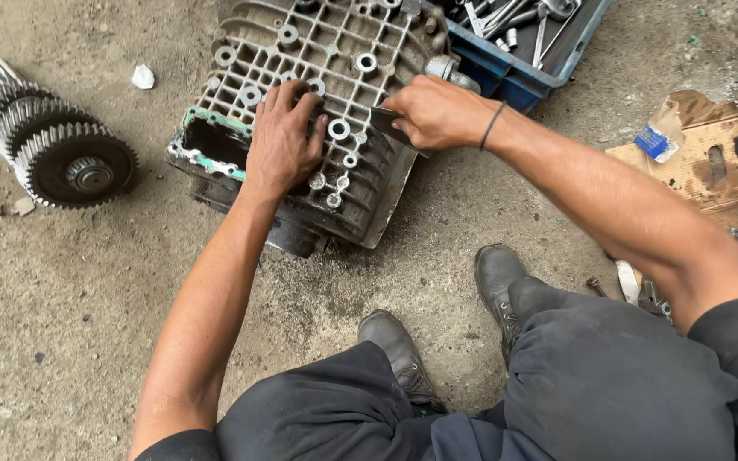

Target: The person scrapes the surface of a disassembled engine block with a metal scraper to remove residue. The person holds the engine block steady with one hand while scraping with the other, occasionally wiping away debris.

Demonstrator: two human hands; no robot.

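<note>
Gripped in the right hand (437,111), fingers curled tight around its handle, is a flat dark blade (389,126), apparently a scraper or knife; its tip is laid low against the ribbed face of the grey metal casing (335,51), an angle that suits working along the surface rather than prying at it. The left hand (282,141) is spread flat, palm down, on the same face, fingers splayed over the ribs and round bosses, seemingly so that the casting is kept from shifting under the blade's push.

The casing is seen at upper centre of the frame, resting tilted on the concrete floor (87,299), its webbed side turned up toward the camera. Along its left edge a strip of greenish gasket remnant (215,119) is seen clinging to the open flange.

At the upper left, a stepped gear cluster (53,145) lies on its side, well apart from the casing. At the right edge, a stained sheet of cardboard (711,162) is spread on the floor with a small blue packet (658,141) on it.

At the upper right, just behind the casing, a blue plastic tray (514,77) is set within reach of the right arm; spanners and sockets (514,21) are heaped loosely in it.

Both black shoes (395,350) are planted at lower centre, the person crouching over the work.
</note>
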